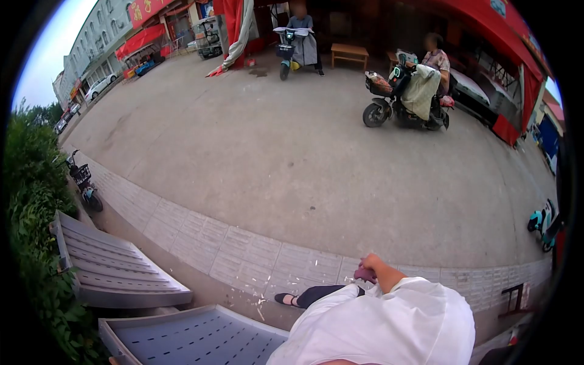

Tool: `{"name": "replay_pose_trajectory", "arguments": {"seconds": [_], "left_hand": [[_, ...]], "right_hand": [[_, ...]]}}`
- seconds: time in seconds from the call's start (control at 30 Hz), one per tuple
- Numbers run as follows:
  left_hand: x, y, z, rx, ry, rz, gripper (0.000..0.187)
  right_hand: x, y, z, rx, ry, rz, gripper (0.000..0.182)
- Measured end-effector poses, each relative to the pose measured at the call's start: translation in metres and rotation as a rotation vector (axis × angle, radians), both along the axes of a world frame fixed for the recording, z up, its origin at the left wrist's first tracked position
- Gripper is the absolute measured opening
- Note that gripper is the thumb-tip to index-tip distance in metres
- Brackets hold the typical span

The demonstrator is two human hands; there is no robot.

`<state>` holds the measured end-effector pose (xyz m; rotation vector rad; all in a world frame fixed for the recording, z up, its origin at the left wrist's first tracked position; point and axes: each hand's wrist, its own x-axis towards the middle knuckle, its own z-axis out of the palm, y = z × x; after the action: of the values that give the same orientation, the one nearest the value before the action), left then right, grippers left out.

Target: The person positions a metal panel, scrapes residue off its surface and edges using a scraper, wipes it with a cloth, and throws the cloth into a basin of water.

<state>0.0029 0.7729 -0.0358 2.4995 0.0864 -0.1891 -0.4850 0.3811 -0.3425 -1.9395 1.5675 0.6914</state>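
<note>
Hand: the right hand (368, 263), at half past four from the view's middle, is narrow, fingers apparently bent over a mauve thing (365, 275); the left hand's state I cannot tell.
Mauve thing: just below those fingers, near five o'clock; its long axis seems to run from ten to four, the uncovered end pointing towards ten. What it is remains unclear.
Forearm: bare, running back towards four o'clock into a white shirt (383, 322).
Shoe: a dark shoe (282, 298) at six o'clock, toe pointing to nine, on the ground beside pale paving (243, 255).
Panels: one slotted metal panel (118, 261) at eight o'clock, tilted against greenery (33, 182); another, blue-grey panel (185, 340), at seven.
Scooters: one with a pale cover (421, 91) at two o'clock, a seated person (437, 59) on it; another scooter (286, 52) at twelve, also with a person (300, 22); a turquoise scooter (536, 220) at three.
Table: a wooden table (350, 48) at one o'clock.
</note>
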Motion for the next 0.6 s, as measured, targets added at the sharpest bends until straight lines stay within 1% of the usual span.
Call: {"name": "replay_pose_trajectory", "arguments": {"seconds": [0.03,0.13,0.2,0.33,0.43,0.5,0.53,0.6], "left_hand": [[0.001,0.001,0.000,0.001,-0.002,0.001,0.047],[0.005,0.003,-0.001,0.010,-0.007,0.005,0.047],[0.008,0.008,0.000,0.011,-0.011,0.019,0.046],[0.014,0.017,-0.001,0.016,-0.016,0.042,0.045],[0.021,0.027,-0.001,0.025,-0.024,0.066,0.045],[0.027,0.035,0.000,0.034,-0.034,0.082,0.045],[0.032,0.040,0.000,0.044,-0.039,0.095,0.044],[0.042,0.053,0.001,0.064,-0.054,0.130,0.044]], "right_hand": [[0.003,0.006,0.015,-0.005,0.026,-0.072,0.035],[-0.001,0.003,0.001,0.059,-0.029,0.003,0.037],[-0.004,-0.002,-0.026,0.052,-0.002,-0.053,0.038],[0.005,-0.001,-0.012,0.063,0.007,-0.133,0.042],[0.022,0.010,0.044,0.067,-0.021,-0.141,0.044],[0.018,0.004,0.013,0.056,-0.002,-0.174,0.046],[0.017,0.005,0.010,0.051,0.009,-0.193,0.047],[0.020,0.009,0.031,0.059,0.021,-0.091,0.048]]}}
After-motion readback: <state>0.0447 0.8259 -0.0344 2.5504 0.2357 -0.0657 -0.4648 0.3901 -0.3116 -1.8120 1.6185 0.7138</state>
